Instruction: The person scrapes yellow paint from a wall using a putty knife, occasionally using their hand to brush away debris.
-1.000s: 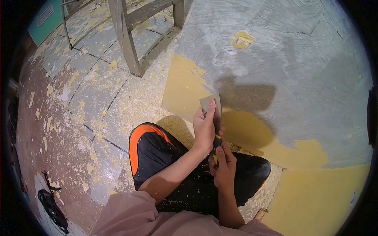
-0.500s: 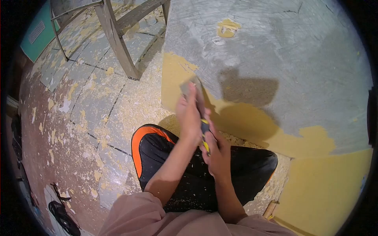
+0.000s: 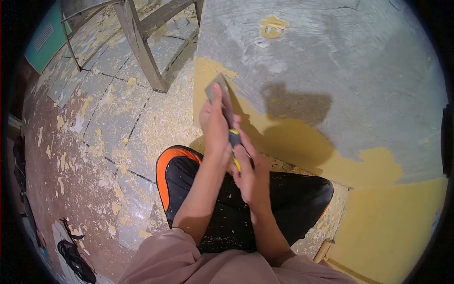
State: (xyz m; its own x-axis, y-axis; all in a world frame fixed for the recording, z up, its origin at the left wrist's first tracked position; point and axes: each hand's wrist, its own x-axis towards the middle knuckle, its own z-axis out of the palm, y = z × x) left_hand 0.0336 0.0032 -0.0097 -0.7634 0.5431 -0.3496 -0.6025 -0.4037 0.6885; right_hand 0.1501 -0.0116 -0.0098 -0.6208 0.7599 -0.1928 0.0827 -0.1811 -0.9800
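A scraper (image 3: 227,102) with a flat metal blade and a black-and-yellow handle slants up and left in front of the wall (image 3: 369,99). My right hand (image 3: 253,177) is wrapped round its handle. My left hand (image 3: 215,130) grips the blade part, thumb stretched along the flat face near the tip. The blade's end overlaps a strip of yellow paint (image 3: 204,90) at the wall's left edge. Grey scraped surface covers most of the wall above, with a ragged yellow border below. The fingers behind the blade are partly hidden.
Paint flakes litter the tiled floor (image 3: 111,142) on the left. A wooden leg (image 3: 146,61) of some furniture stands there. My black trousers (image 3: 227,208) with orange trim are below my hands. A yellow surface (image 3: 392,227) adjoins at lower right; a dark cable (image 3: 75,260) lies at lower left.
Both hands and the scraper have moved up and to the left along the yellow strip. The grip on the scraper looks the same.
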